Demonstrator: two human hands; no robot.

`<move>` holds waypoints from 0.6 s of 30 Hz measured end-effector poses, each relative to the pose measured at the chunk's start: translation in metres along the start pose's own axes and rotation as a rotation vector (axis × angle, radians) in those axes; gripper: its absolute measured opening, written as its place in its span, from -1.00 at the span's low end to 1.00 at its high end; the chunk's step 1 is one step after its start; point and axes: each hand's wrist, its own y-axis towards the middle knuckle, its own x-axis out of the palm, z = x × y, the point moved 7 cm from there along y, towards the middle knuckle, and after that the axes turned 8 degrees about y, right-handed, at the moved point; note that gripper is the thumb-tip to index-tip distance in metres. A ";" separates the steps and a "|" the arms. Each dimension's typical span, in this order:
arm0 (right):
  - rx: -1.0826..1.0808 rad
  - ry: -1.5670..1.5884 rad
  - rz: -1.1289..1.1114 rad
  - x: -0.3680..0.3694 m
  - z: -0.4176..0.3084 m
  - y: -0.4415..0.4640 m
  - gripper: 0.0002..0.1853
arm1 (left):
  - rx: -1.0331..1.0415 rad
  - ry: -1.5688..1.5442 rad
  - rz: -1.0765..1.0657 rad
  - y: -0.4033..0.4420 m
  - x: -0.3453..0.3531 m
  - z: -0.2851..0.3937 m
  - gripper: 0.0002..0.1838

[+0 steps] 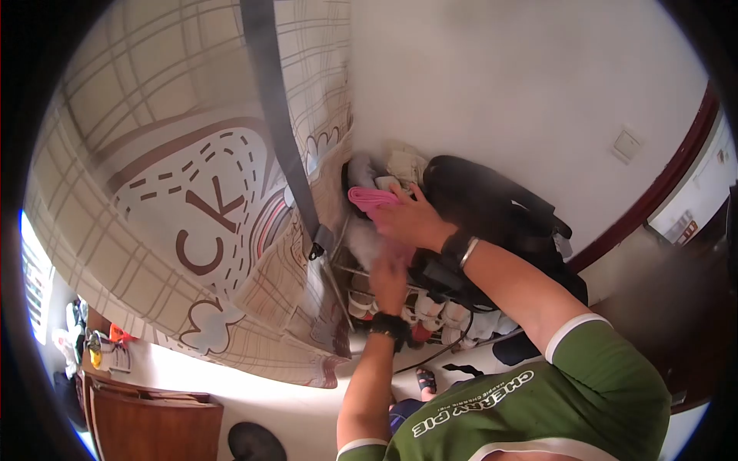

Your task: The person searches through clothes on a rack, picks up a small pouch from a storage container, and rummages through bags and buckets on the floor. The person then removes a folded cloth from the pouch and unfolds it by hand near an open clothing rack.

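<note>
The left hand (388,278) is blurred; I cannot tell its grip. Above it, the right hand (411,219), fingers spread, touches a folded pink cloth (367,199); just right of that hand sits a bulky black fabric bag (477,192).

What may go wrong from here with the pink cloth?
The folded pink cloth, under the right hand, might slip down toward the shoes below. The left hand is close beneath, so its folds may get pulled loose. The black bag beside them could shift if the right arm bumps it.
</note>
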 end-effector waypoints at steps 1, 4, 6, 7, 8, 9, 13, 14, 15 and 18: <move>0.000 0.006 0.026 0.000 0.002 -0.003 -0.52 | -0.072 0.013 0.036 -0.012 -0.005 -0.022 -0.37; 0.007 0.013 0.082 -0.003 0.011 -0.005 -0.53 | -0.249 0.089 0.084 -0.026 -0.013 -0.062 -0.35; 0.031 -0.003 0.065 -0.004 0.018 -0.010 -0.55 | -0.328 0.169 0.019 -0.028 -0.015 -0.066 -0.33; 0.031 0.013 0.079 -0.003 0.021 -0.012 -0.55 | -0.304 0.248 0.021 -0.027 -0.020 -0.062 -0.33; 0.029 0.026 0.094 -0.001 0.024 -0.012 -0.55 | -0.280 0.325 0.027 -0.024 -0.026 -0.056 -0.33; 0.027 0.040 0.110 -0.003 0.026 -0.013 -0.55 | -0.256 0.403 0.033 -0.022 -0.031 -0.050 -0.33; -0.003 0.092 0.141 -0.007 0.026 -0.018 -0.56 | 0.065 0.452 0.249 -0.011 -0.043 -0.019 -0.47; -0.008 0.093 0.149 -0.008 0.026 -0.019 -0.56 | 0.165 0.539 0.194 -0.009 -0.031 -0.019 -0.52; -0.012 0.095 0.157 -0.012 0.025 -0.021 -0.56 | 0.266 0.625 0.136 -0.010 -0.023 -0.015 -0.56; 0.116 0.155 0.116 -0.020 0.034 -0.023 -0.56 | 0.150 0.669 -0.065 -0.015 -0.010 -0.031 -0.64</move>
